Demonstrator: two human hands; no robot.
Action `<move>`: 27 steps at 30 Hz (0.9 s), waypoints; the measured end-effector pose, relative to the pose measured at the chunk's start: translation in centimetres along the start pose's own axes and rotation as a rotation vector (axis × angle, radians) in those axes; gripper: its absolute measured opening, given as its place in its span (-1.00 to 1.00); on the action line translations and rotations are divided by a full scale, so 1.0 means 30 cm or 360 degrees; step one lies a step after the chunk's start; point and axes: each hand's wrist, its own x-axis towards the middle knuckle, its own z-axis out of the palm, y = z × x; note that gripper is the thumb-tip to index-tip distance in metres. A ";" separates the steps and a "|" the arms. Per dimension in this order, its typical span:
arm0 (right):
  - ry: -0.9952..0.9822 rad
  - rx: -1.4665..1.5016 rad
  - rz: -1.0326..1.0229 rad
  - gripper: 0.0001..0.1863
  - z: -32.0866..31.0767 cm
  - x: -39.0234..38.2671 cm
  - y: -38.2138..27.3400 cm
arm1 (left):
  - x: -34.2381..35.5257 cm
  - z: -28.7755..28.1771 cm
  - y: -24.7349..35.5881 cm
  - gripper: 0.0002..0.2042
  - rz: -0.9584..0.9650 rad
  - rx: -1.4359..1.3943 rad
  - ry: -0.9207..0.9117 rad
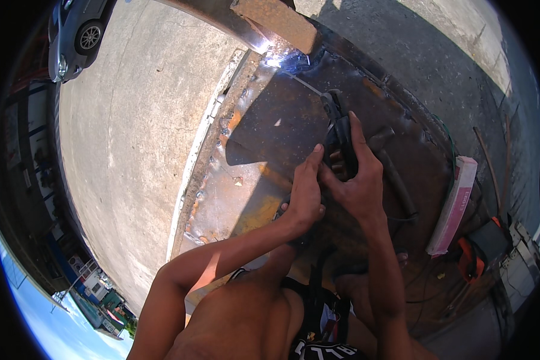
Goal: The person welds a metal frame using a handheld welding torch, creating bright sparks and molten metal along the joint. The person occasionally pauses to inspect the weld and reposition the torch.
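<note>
My right hand (361,183) is wrapped round a black welding electrode holder (341,135). A thin welding rod (306,83) runs from its jaws toward a bright blue-white arc (274,61) at the far edge of a rusty steel plate (276,123). Beside the right hand, my left hand (306,192) has its fingers closed together against the holder's near side; its grip is partly hidden. Above the arc, a rusty steel piece (276,24) lies across a steel beam (342,51). Glare hides the weld spot itself.
Right of my hands, a hammer (396,177) lies on the plate. Farther right are a pink-and-white box (454,207), an orange-and-black object (483,249) and thin rods (489,165). A white-edged strip (201,141) borders the plate's left. A car (81,39) stands far left on concrete.
</note>
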 end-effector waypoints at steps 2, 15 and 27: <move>0.0002 -0.0016 -0.0024 0.07 0.002 0.001 0.006 | 0.011 -0.010 -0.013 -0.32 0.0085 0.0027 -0.0031; 0.0036 -0.0007 -0.0177 0.09 0.010 0.002 0.045 | -0.022 0.010 0.040 -0.33 -0.0024 0.0059 -0.0020; 0.0095 -0.0080 -0.0156 0.03 0.009 -0.002 0.014 | 0.001 0.014 0.001 -0.34 0.0152 -0.0056 -0.0052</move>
